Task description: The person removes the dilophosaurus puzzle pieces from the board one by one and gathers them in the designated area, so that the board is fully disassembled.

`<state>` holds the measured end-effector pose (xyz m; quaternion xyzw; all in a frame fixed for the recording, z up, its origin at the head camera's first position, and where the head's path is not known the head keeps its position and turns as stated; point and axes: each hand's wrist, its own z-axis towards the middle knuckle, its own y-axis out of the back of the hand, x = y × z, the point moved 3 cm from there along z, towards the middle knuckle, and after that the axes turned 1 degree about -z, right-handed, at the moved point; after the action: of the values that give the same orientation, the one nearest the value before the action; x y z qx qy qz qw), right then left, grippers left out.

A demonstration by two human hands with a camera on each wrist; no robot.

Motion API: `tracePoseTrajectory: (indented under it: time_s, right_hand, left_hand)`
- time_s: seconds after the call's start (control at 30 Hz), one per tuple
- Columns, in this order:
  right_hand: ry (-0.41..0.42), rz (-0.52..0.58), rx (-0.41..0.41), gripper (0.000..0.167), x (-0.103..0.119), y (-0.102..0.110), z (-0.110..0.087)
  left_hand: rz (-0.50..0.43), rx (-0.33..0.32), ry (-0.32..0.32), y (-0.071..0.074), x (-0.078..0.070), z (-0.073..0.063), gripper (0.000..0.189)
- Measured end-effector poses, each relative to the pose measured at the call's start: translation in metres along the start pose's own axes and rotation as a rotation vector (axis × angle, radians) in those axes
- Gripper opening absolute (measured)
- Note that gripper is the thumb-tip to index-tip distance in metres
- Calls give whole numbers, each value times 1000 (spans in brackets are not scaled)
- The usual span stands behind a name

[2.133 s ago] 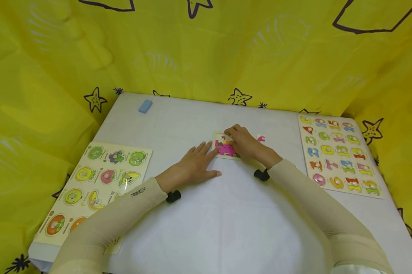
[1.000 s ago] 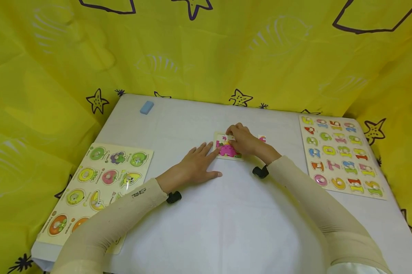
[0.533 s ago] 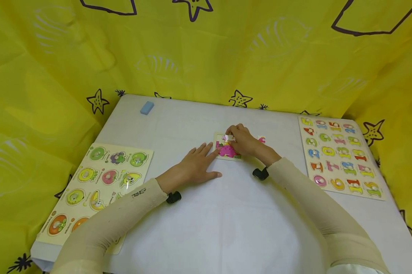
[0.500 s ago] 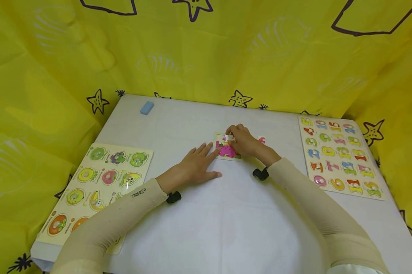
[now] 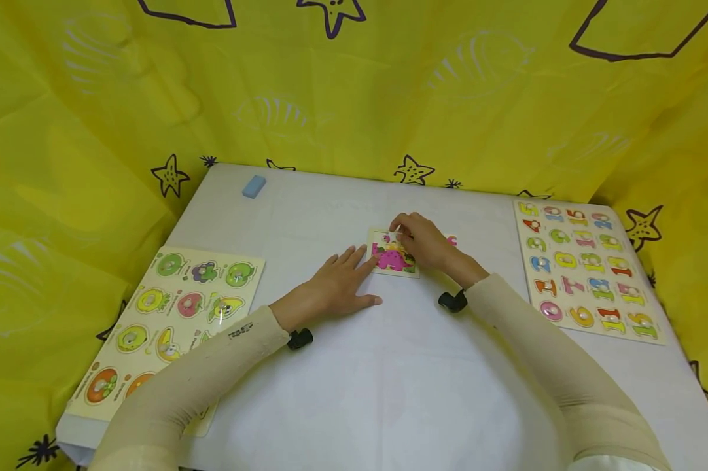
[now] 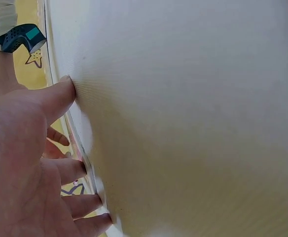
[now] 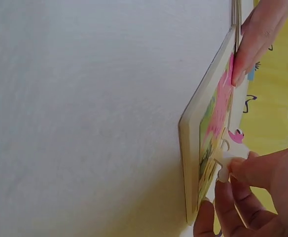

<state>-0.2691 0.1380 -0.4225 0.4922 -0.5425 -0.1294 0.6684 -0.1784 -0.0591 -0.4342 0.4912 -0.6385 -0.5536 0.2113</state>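
In the head view, a small jigsaw board (image 5: 394,273) with a pink dinosaur picture lies at the middle of the table. My left hand (image 5: 336,286) is spread flat beside it, fingers straight, with its index finger reaching onto the board's left part. Over the upper right of the board is my right hand (image 5: 420,239). Its thumb and fingers pinch a pale jigsaw piece (image 7: 225,159) against the picture in the right wrist view. A pink head with an eye (image 7: 236,136) shows just beyond that piece. Part of the board is covered by the right hand.
A loose jigsaw piece (image 5: 451,240) lies right of the board, partly behind the right hand. A fruit peg board (image 5: 236,307) is at the left, partly under the left sleeve. The number peg board (image 5: 589,268) lies at the right, a blue block (image 5: 254,186) at the back left.
My right hand has shifted slightly to the right and its fingers have loosened a little, so more of the dinosaur picture shows. The left hand has stayed in place.
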Motion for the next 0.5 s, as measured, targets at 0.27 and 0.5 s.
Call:
tracePoseTrajectory:
  time_s: [0.27,0.5]
  right_hand:
    - [-3,-5,-13,23,0,3,-2]
    - [15,-21,-32,19,2,6,-4]
  left_hand:
    - [-5,5,2,2,-1,-2,91]
    - [-13,5,-3,3,-2,-2,91]
